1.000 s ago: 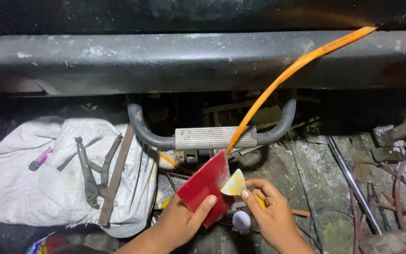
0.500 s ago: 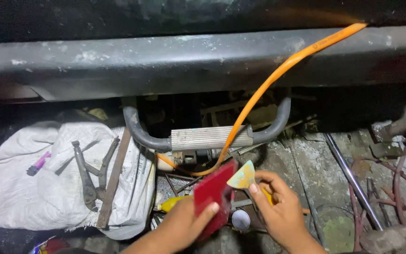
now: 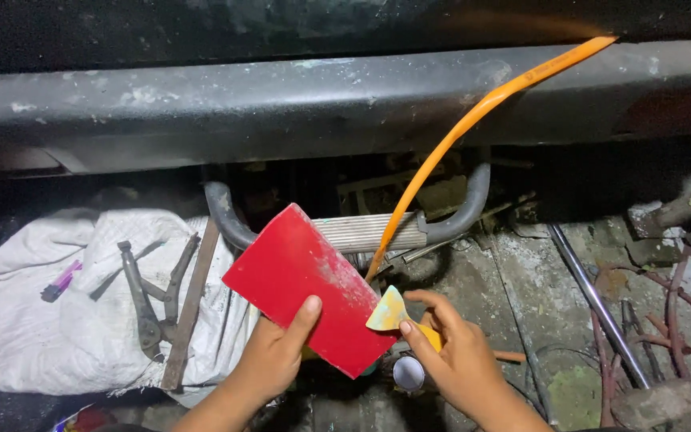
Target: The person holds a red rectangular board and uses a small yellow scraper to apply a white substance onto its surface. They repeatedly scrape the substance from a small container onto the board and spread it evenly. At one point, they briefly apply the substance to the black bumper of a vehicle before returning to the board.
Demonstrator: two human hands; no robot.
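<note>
My left hand (image 3: 272, 360) grips a flat red rectangular board (image 3: 307, 286) from below, thumb on its face, tilting it up toward me. My right hand (image 3: 456, 358) holds a small putty scraper with a yellow handle and a pale blade (image 3: 387, 312); the blade's tip touches the board's lower right edge. An orange hose (image 3: 473, 128) runs from the upper right down behind the board. Beneath my hands a small round can (image 3: 407, 373) shows partly.
A dark metal bumper bar (image 3: 281, 112) spans the top. A ribbed metal step with curved black tube ends (image 3: 365, 232) sits below it. At the left, a white sack (image 3: 33, 320) carries pliers (image 3: 145, 296) and a purple marker (image 3: 61, 281). Metal rods and rusty wire (image 3: 641, 320) lie at the right.
The red board has been lifted and turned so its broad face shows. The scraper blade has dropped from the board's top to its lower right edge.
</note>
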